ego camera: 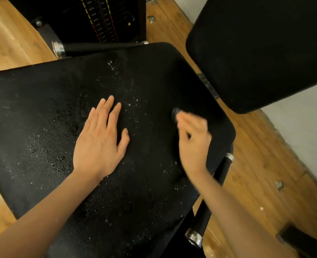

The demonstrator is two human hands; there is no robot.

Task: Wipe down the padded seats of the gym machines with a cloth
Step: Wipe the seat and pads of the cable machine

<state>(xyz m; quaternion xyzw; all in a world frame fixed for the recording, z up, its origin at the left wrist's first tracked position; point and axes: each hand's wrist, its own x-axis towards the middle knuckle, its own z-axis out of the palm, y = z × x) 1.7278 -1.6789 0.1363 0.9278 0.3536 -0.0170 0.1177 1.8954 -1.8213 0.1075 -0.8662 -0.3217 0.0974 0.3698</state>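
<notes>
A wide black padded seat fills the middle of the view, speckled with wet droplets and white flecks. My left hand lies flat on its centre, fingers straight and slightly spread. My right hand is blurred by motion near the seat's right side, fingers curled. At its fingertips it holds a small dark round object, too blurred to identify. I cannot pick out a cloth.
A black back pad overhangs the upper right. Black handle bars with metal end caps stick out at the right and behind the seat. A weight stack stands behind. Wooden floor and a pale wall lie right.
</notes>
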